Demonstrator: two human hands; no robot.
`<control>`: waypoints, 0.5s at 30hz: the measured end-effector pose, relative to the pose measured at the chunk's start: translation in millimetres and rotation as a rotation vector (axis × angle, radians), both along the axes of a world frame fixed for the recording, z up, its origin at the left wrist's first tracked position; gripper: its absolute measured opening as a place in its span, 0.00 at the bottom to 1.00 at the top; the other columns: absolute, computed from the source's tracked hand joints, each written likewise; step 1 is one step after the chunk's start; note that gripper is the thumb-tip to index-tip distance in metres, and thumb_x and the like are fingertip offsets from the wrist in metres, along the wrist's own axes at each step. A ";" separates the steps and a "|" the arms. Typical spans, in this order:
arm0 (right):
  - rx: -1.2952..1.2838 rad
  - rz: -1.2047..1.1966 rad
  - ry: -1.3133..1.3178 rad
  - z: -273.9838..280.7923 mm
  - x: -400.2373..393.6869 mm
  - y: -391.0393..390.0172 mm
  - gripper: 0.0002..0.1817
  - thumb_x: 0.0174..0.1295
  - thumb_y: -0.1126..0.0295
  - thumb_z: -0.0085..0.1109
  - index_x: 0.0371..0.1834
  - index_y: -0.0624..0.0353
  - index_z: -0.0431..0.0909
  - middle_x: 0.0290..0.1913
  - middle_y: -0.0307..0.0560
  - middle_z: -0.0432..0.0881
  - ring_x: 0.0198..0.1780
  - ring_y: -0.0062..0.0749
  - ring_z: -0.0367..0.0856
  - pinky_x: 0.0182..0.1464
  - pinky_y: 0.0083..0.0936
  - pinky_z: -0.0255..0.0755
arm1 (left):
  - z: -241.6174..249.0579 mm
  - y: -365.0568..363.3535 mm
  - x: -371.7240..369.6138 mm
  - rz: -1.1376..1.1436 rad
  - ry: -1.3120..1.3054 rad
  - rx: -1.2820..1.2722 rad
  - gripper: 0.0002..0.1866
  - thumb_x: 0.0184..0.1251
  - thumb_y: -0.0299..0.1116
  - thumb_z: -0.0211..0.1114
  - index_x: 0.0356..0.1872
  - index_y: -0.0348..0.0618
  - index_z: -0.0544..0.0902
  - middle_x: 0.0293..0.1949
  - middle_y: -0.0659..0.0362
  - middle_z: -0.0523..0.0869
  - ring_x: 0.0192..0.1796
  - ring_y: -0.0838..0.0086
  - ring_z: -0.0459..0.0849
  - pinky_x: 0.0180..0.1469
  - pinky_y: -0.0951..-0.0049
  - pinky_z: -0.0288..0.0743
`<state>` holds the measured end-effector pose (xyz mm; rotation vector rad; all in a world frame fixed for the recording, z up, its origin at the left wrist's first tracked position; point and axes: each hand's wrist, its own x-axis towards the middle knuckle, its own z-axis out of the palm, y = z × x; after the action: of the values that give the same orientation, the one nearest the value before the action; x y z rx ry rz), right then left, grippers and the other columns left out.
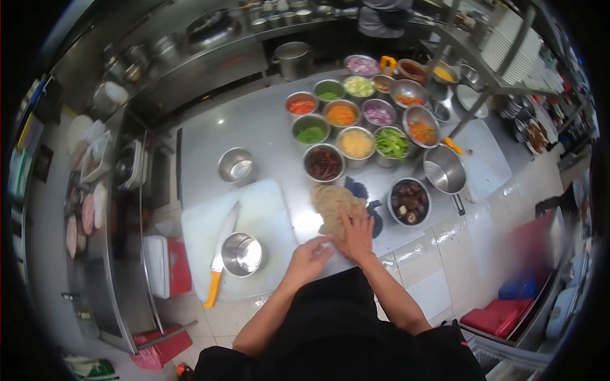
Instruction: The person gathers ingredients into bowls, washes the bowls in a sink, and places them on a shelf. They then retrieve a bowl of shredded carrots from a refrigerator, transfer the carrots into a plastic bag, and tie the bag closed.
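1. Head view looks down on a steel counter [254, 127]; a white board [267, 209] lies at about 8 o'clock on it.
2. A cluster of tubs fills the counter toward 1 o'clock, holding chopped items in red, green, orange and purple. A dark-filled tub [324, 163] stands nearest the hands.
3. A pot [443, 169] sits at 3 o'clock, with a bowl of dark mushrooms [409, 202] just below it.
4. A tan cloth [332, 204] lies crumpled at the board's right edge, over a dark rag [362, 190].
5. Two empty steel bowls: one [236, 165] at 10 o'clock off the board, one [242, 254] on the board beside a knife [222, 251] with an orange handle.
6. Right hand [357, 235] lies flat and open, fingers spread on the cloth's near end, pressing rather than gripping.
7. Left hand [311, 254] is loosely curled just beside it at the counter edge; I cannot tell whether it pinches anything.
8. Judged from this, the step is gathering or wiping with the cloth. The next move calls for a firm grip on it, clear of the tubs.
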<state>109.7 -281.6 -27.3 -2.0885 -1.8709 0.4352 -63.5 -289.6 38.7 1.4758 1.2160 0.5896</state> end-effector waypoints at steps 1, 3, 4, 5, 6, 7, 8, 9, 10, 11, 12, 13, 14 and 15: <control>0.051 0.000 -0.037 -1.6 -1.0 -5.5 0.42 0.52 0.49 0.62 0.71 0.47 0.57 0.71 0.52 0.55 0.71 0.62 0.47 0.68 0.60 0.41 | 22.0 -7.4 -19.0 0.022 -0.071 0.003 0.14 0.66 0.34 0.61 0.47 0.35 0.81 0.37 0.56 0.87 0.38 0.76 0.82 0.43 0.76 0.75; 0.134 -0.031 -0.095 -10.4 -3.8 -8.0 0.43 0.47 0.56 0.68 0.69 0.46 0.60 0.69 0.50 0.57 0.71 0.59 0.48 0.68 0.59 0.43 | 58.9 -12.0 -65.4 0.101 -0.139 0.040 0.11 0.65 0.31 0.62 0.44 0.35 0.83 0.36 0.58 0.87 0.38 0.79 0.82 0.42 0.77 0.75; 0.124 -0.059 -0.099 -15.0 -5.1 -8.6 0.43 0.47 0.56 0.68 0.69 0.46 0.60 0.69 0.50 0.57 0.71 0.59 0.48 0.68 0.59 0.43 | 71.5 -9.8 -87.7 0.152 -0.136 0.069 0.11 0.66 0.31 0.61 0.44 0.35 0.83 0.37 0.58 0.87 0.39 0.78 0.82 0.43 0.77 0.75; 0.142 -0.069 -0.113 -17.5 -6.9 -6.1 0.42 0.45 0.60 0.68 0.68 0.47 0.61 0.68 0.50 0.58 0.70 0.58 0.50 0.68 0.59 0.44 | 80.3 -6.8 -110.8 0.257 -0.084 0.061 0.12 0.65 0.32 0.62 0.44 0.35 0.83 0.38 0.56 0.86 0.41 0.76 0.82 0.45 0.75 0.75; 0.164 -0.077 -0.131 -18.8 -6.3 -1.8 0.41 0.44 0.63 0.69 0.66 0.48 0.63 0.67 0.49 0.59 0.69 0.57 0.51 0.68 0.58 0.45 | 86.3 -2.6 -129.4 0.365 -0.035 0.058 0.13 0.64 0.33 0.63 0.44 0.34 0.82 0.40 0.55 0.86 0.43 0.74 0.82 0.47 0.73 0.74; 0.215 -0.099 -0.134 -21.3 -7.9 -1.2 0.40 0.42 0.66 0.67 0.64 0.48 0.65 0.66 0.49 0.60 0.68 0.56 0.53 0.68 0.57 0.45 | 92.5 1.4 -142.0 0.381 0.133 0.228 0.14 0.62 0.34 0.65 0.44 0.33 0.82 0.43 0.52 0.85 0.47 0.69 0.81 0.50 0.70 0.73; 0.212 -0.125 -0.138 -21.1 -10.1 2.0 0.40 0.42 0.66 0.67 0.64 0.48 0.65 0.66 0.49 0.60 0.68 0.56 0.53 0.68 0.57 0.45 | 95.3 4.9 -152.3 0.402 0.296 0.404 0.16 0.61 0.34 0.66 0.44 0.33 0.81 0.46 0.48 0.84 0.51 0.64 0.81 0.53 0.67 0.72; 0.189 -0.145 -0.154 -20.4 -13.3 5.5 0.40 0.41 0.67 0.67 0.64 0.48 0.66 0.66 0.49 0.61 0.68 0.56 0.53 0.67 0.58 0.45 | 89.7 6.4 -164.5 0.437 0.419 0.451 0.17 0.60 0.35 0.66 0.44 0.32 0.81 0.49 0.46 0.81 0.54 0.60 0.78 0.56 0.64 0.70; 0.165 -0.176 -0.171 -22.2 -17.0 5.6 0.40 0.41 0.67 0.67 0.64 0.49 0.66 0.67 0.49 0.61 0.68 0.56 0.53 0.67 0.58 0.45 | 82.7 6.2 -172.5 0.460 0.536 0.503 0.18 0.58 0.35 0.67 0.45 0.32 0.80 0.53 0.44 0.79 0.58 0.55 0.76 0.58 0.61 0.68; 0.231 -0.189 -0.224 -35.8 -18.4 9.5 0.40 0.40 0.66 0.67 0.63 0.49 0.66 0.68 0.49 0.61 0.69 0.58 0.53 0.68 0.59 0.44 | 81.2 5.7 -172.3 0.477 0.476 0.495 0.17 0.58 0.33 0.66 0.46 0.33 0.79 0.57 0.43 0.76 0.60 0.52 0.74 0.59 0.59 0.67; 0.190 -0.175 -0.229 -39.8 -22.1 12.1 0.40 0.41 0.65 0.67 0.63 0.49 0.66 0.68 0.50 0.61 0.70 0.58 0.52 0.68 0.58 0.43 | 78.0 5.0 -166.7 0.490 0.427 0.453 0.18 0.58 0.33 0.66 0.47 0.34 0.79 0.58 0.43 0.75 0.61 0.52 0.73 0.60 0.58 0.66; 0.151 -0.170 -0.239 -38.8 -19.6 16.3 0.39 0.41 0.64 0.66 0.64 0.50 0.66 0.69 0.51 0.60 0.70 0.59 0.51 0.68 0.58 0.43 | 75.7 5.5 -153.7 0.444 0.382 0.458 0.18 0.58 0.33 0.67 0.47 0.34 0.79 0.59 0.43 0.74 0.61 0.52 0.72 0.61 0.58 0.65; 0.106 -0.148 -0.117 -22.8 -20.9 13.2 0.41 0.42 0.60 0.68 0.64 0.51 0.65 0.70 0.53 0.59 0.71 0.60 0.50 0.69 0.57 0.42 | 74.7 6.5 -140.7 0.410 0.341 0.462 0.19 0.57 0.34 0.68 0.47 0.34 0.79 0.60 0.42 0.74 0.62 0.52 0.72 0.62 0.58 0.64; 0.244 -0.128 0.065 -23.2 -18.7 10.4 0.44 0.41 0.55 0.69 0.65 0.51 0.63 0.69 0.56 0.58 0.71 0.62 0.49 0.69 0.58 0.41 | 66.4 6.9 -131.1 0.374 0.372 0.556 0.22 0.57 0.35 0.68 0.50 0.34 0.78 0.61 0.40 0.72 0.62 0.52 0.71 0.64 0.57 0.63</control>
<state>90.9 -271.2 -50.5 -1.9906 -1.6513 0.2282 -194.6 -282.7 105.1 1.8899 1.7341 0.9934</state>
